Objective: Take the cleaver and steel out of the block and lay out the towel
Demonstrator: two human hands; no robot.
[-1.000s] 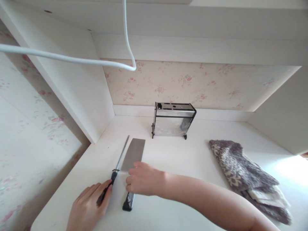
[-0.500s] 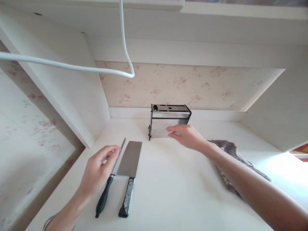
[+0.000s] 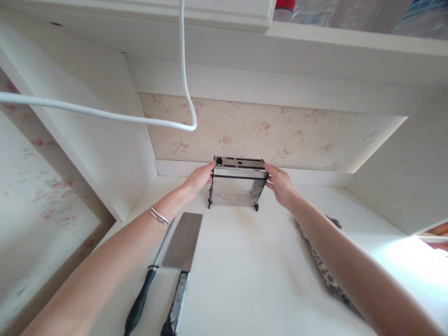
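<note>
A knife block with a slotted metal top, black edges and a see-through front stands upright near the back of the white counter. My left hand grips its left side by the upper corner. On the opposite side, my right hand has its thumb at the top edge and its fingers against the right side. Closer to me lies a cleaver with a worn black handle. Beside it on the left is a honing steel with a black handle, its tip partly hidden by my left forearm.
A grey patterned cloth lies on the right, half covered by my right arm. Overhead is a white cabinet with a white cable hanging before it. White panels close in the left side.
Both hands have moved to the knife block and taken hold of its two sides. The block has turned slightly, so its front faces me more squarely. The view has tilted up a little.
</note>
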